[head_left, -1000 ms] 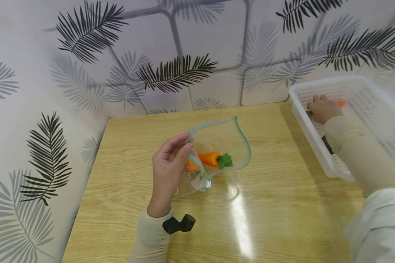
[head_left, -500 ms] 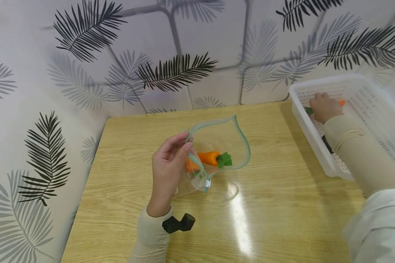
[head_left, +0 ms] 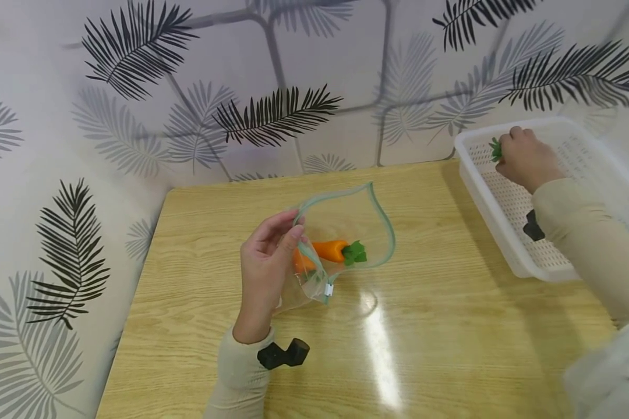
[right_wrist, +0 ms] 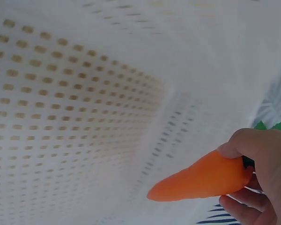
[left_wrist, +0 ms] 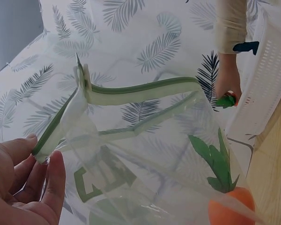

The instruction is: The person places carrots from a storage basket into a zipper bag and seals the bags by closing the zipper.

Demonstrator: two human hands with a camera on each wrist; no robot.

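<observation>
My left hand [head_left: 266,262] pinches the edge of a clear zip bag [head_left: 391,240], whose green-rimmed mouth gapes toward the right. Inside the bag lies an orange toy carrot [head_left: 329,250] with green leaves at the mouth end; more orange shows behind the plastic. A white slider [head_left: 329,289] sits at the near end of the zip. At the far right, my right hand [head_left: 529,157] is over the white basket, gripping another toy carrot [right_wrist: 201,178] near its leafy end. Its pointed orange tip sticks out from the fingers in the right wrist view.
The white perforated plastic basket [head_left: 484,215] stands at the table's right, near the wall. Wood-grain table [head_left: 440,337] spreads between bag and basket. Behind rises a wall [head_left: 335,64] with a leaf pattern. Black camera mounts [head_left: 284,354] sit on the wrists.
My right hand has risen from the basket's floor with the carrot in its grip, moving up and slightly right. My left hand and the bag have stayed nearly still.
</observation>
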